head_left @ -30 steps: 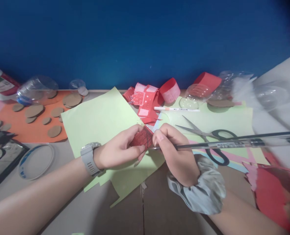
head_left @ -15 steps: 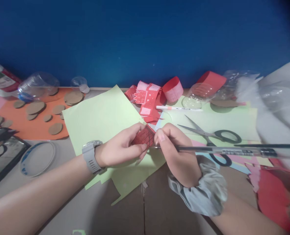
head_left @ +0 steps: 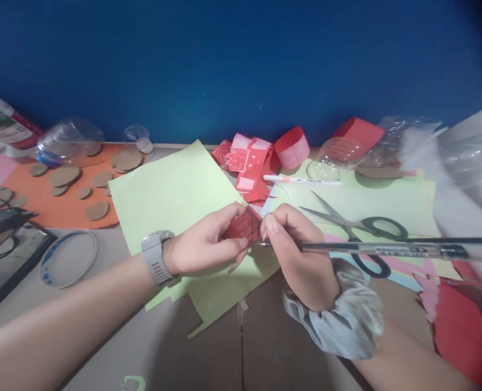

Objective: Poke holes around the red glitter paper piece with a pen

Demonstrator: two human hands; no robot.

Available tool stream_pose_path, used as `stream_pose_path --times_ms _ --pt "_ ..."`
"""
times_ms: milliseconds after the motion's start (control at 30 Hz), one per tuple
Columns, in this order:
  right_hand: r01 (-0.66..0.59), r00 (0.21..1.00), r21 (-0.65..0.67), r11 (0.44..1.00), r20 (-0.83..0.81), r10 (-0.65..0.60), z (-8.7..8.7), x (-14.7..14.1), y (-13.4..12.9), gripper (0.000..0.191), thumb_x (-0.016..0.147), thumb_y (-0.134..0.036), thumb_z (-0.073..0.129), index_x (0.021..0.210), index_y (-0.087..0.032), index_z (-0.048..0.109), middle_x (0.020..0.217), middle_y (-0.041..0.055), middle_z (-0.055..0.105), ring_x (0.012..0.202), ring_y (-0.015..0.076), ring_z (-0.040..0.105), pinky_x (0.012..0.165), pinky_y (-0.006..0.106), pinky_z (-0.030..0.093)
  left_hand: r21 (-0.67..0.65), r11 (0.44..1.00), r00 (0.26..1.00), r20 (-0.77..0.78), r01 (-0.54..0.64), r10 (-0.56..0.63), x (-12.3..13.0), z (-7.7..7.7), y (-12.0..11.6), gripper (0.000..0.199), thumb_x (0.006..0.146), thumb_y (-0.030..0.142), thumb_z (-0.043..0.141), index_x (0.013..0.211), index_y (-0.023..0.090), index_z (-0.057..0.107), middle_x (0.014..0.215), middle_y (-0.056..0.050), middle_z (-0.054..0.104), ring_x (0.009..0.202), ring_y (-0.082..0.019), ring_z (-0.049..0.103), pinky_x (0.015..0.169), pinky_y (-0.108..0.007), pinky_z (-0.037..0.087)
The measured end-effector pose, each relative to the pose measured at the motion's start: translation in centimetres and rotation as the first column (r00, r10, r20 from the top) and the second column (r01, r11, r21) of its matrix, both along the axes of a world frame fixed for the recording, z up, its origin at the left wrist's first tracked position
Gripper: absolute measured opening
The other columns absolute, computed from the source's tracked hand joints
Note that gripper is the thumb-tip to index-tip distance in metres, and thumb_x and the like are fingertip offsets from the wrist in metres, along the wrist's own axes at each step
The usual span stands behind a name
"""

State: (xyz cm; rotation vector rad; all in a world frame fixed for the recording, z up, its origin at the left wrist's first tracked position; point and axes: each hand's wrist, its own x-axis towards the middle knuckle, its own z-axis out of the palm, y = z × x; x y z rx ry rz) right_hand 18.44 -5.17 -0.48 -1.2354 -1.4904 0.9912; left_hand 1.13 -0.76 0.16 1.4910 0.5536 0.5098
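My left hand [head_left: 208, 241], with a grey watch [head_left: 157, 258] on its wrist, is closed around a small red piece with a dark grid pattern [head_left: 244, 227]. Its material is hard to make out. Beside it, my right hand [head_left: 300, 250] is closed, wearing a pale scrunchie [head_left: 346, 320] at the wrist. A clear ballpoint pen [head_left: 407, 250] runs through the right hand, its tip end near the red piece. The right thumb and finger meet at the piece's right edge; whether they pinch it is unclear. Green paper [head_left: 171, 190] lies beneath both hands.
Black-handled scissors [head_left: 350, 224] lie open on the right, near a white marker [head_left: 301, 180]. Red paper strips [head_left: 252, 163] sit at the back. Cardboard discs [head_left: 64, 175] rest on orange paper [head_left: 88, 184], with a tape ring [head_left: 68, 260] nearby. A blue wall [head_left: 241, 70] stands behind.
The whole view has shifted slightly, so the things on the table appear a little further right. Both hands keep almost the same hold on the red piece and the pen.
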Motion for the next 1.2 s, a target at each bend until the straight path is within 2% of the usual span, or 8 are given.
stream_pose_path --times_ms 267,733,1200 --pt "0.032 0.999 -0.005 0.999 0.039 -0.032 0.12 -0.01 0.06 0.031 0.094 -0.031 0.044 0.065 -0.021 0.041 0.062 -0.0021 0.04 0.058 0.0115 0.038 0.05 0.025 0.031 0.013 1.0 0.999 0.034 0.004 -0.004 0.0 -0.29 0.06 0.008 0.087 0.016 0.049 0.089 0.016 0.041 0.065 0.001 0.053 0.056 -0.011 0.05 0.054 -0.024 0.041" --pt "0.018 1.0 0.015 1.0 0.02 -0.018 0.1 -0.13 0.18 0.028 0.094 -0.024 0.044 0.066 -0.021 0.042 0.06 -0.0032 0.039 0.055 0.011 0.035 0.051 0.025 0.032 0.001 1.0 0.998 0.057 0.009 -0.009 -0.04 -0.47 0.02 0.007 0.088 0.013 0.047 0.091 0.016 0.041 0.065 0.001 0.053 0.055 -0.01 0.048 0.053 -0.023 0.04" --pt "0.025 0.999 0.017 1.0 0.026 -0.026 0.27 -0.08 0.16 0.029 0.094 -0.025 0.044 0.065 -0.021 0.042 0.061 -0.0029 0.039 0.055 0.0111 0.036 0.051 0.025 0.032 -0.001 1.0 0.998 0.059 0.008 -0.008 0.01 -0.42 0.0 0.009 0.087 0.013 0.048 0.09 0.016 0.041 0.065 0.001 0.053 0.055 -0.01 0.049 0.052 -0.023 0.04"
